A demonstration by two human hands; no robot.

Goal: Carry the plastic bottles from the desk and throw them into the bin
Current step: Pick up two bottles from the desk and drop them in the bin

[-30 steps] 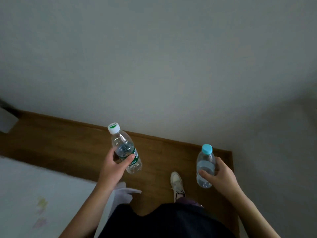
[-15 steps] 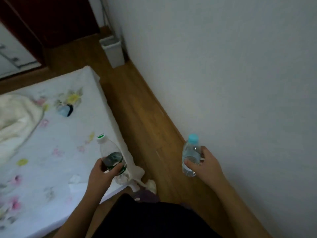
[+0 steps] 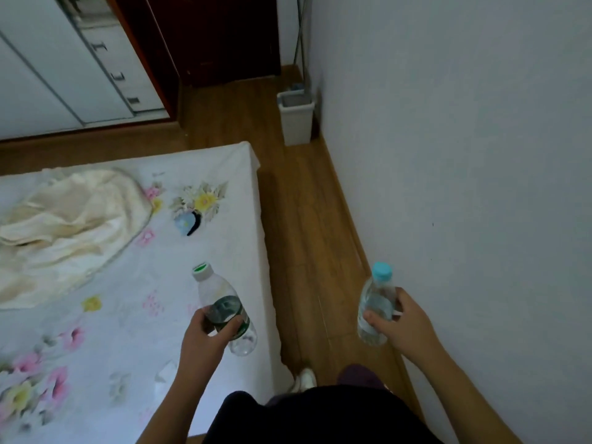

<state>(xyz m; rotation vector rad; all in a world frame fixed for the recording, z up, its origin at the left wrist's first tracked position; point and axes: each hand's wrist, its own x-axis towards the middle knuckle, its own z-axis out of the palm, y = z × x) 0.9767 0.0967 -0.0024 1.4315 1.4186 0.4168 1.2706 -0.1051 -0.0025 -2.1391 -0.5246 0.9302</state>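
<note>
My left hand (image 3: 205,341) grips a clear plastic bottle with a white cap and green label (image 3: 221,299), held tilted over the bed's edge. A second clear bottle with a light blue cap (image 3: 376,296) stands nearly upright in my right hand (image 3: 403,325), over the wooden floor beside the wall. Far ahead, a white bin (image 3: 296,118) stands on the floor against the right wall, its top open. Both bottles are well short of the bin.
A bed with a flowered white sheet (image 3: 128,283) fills the left side, with a cream blanket (image 3: 64,225) on it. A narrow strip of wooden floor (image 3: 304,235) runs between bed and wall to the bin. White wardrobe doors (image 3: 64,68) and a dark door (image 3: 221,36) stand at the far end.
The view has swung left from the blank wall to look down the room. The bin, bed and wardrobe have come into sight and drawn nearer. Both hands keep hold of their bottles.
</note>
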